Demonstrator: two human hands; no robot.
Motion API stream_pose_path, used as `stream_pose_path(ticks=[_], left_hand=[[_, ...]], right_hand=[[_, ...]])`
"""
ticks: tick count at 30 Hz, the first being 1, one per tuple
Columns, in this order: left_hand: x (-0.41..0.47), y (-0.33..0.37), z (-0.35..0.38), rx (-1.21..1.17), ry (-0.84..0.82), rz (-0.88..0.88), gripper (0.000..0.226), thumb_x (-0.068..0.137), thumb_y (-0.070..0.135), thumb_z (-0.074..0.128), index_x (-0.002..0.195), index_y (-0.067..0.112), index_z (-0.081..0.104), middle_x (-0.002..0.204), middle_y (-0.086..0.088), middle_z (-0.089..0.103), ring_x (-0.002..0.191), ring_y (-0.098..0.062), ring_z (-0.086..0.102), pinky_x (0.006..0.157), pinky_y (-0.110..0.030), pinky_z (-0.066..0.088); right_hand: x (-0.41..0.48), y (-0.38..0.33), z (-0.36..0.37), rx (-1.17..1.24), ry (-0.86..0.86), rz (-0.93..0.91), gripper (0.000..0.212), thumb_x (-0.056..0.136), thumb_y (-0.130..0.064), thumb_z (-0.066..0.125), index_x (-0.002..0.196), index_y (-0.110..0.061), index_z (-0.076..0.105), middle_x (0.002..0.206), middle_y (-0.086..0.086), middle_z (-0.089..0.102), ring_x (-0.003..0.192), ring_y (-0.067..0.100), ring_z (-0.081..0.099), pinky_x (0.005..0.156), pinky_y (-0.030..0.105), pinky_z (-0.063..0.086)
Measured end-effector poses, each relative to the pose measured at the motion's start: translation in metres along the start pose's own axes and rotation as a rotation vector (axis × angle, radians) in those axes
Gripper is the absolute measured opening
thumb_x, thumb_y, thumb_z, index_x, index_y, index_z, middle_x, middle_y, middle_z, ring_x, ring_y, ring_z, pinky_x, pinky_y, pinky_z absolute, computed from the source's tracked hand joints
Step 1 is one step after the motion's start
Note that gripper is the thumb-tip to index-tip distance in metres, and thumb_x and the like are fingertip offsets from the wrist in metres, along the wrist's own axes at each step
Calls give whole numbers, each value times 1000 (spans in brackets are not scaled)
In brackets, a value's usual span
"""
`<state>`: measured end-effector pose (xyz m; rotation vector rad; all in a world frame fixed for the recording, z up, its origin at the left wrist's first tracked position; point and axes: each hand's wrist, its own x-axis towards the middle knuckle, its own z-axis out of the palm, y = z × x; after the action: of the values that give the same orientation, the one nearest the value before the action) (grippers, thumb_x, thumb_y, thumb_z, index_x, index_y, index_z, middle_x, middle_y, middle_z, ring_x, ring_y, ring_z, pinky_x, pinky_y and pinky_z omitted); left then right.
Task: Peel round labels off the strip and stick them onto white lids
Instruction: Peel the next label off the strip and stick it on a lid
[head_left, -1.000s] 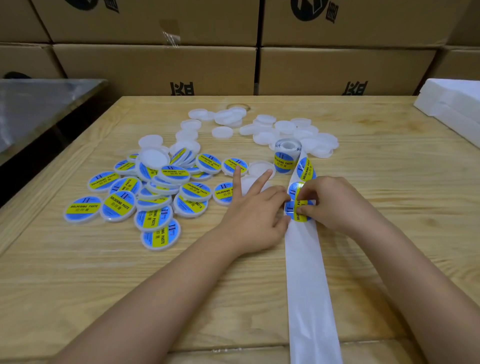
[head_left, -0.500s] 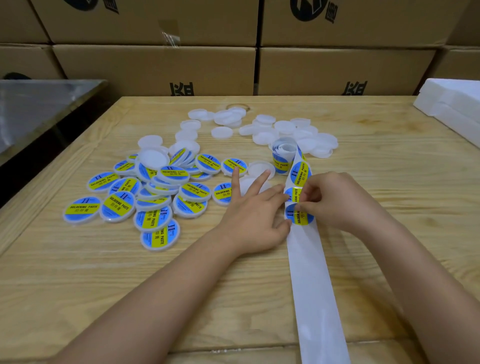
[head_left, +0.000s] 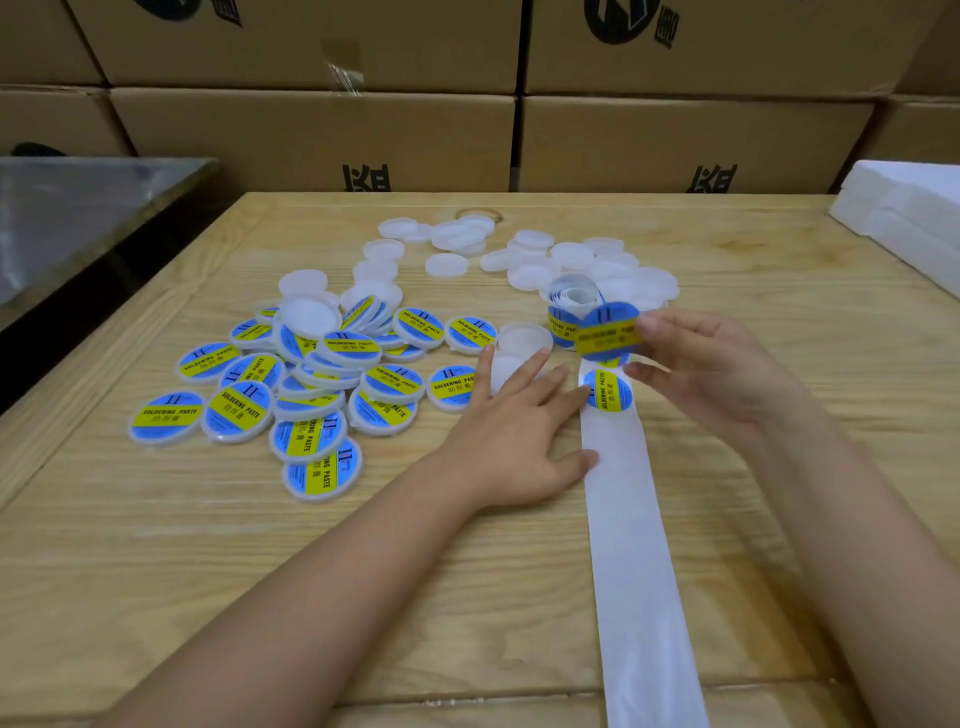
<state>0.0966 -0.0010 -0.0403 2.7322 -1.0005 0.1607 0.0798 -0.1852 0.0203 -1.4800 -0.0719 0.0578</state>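
Table (head_left: 208, 545) of pale wood, one label lifted off the strip.
White backing strip (head_left: 631, 519) runs from the near edge to its roll (head_left: 571, 296). Left hand (head_left: 519, 436) lies flat with fingers straight and spread, thumb and forefinger touching the strip's edge. Right hand (head_left: 717, 374), raised, pinches the peeled round label (head_left: 608, 330) just above the strip, near a plain white lid (head_left: 524, 338).
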Motion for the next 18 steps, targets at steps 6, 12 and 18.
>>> stream_pose_path(ticks=[6,12,18], left_hand=[[-1,0,-2,-144,114,-24,73,84,54,55,143,19,32,153,2,26,145,-12,1,112,-44,-21],[-1,-7,-4,-74,338,-226,50,83,26,55,131,16,47,137,5,49,137,-12,30,113,-37,-14],[2,-14,-6,-171,407,-268,30,93,19,51,119,9,62,119,-11,64,113,-29,53,99,-32,30]], right_hand=[[18,38,46,526,198,-7,22,70,-23,66,88,-10,62,71,-2,55,59,7,49,55,19,42],[23,46,35,622,285,44,21,73,-20,66,91,-11,60,70,-2,50,57,8,46,56,19,40],[23,46,34,599,258,65,22,72,-21,65,92,-11,61,72,-3,59,62,8,53,60,20,43]])
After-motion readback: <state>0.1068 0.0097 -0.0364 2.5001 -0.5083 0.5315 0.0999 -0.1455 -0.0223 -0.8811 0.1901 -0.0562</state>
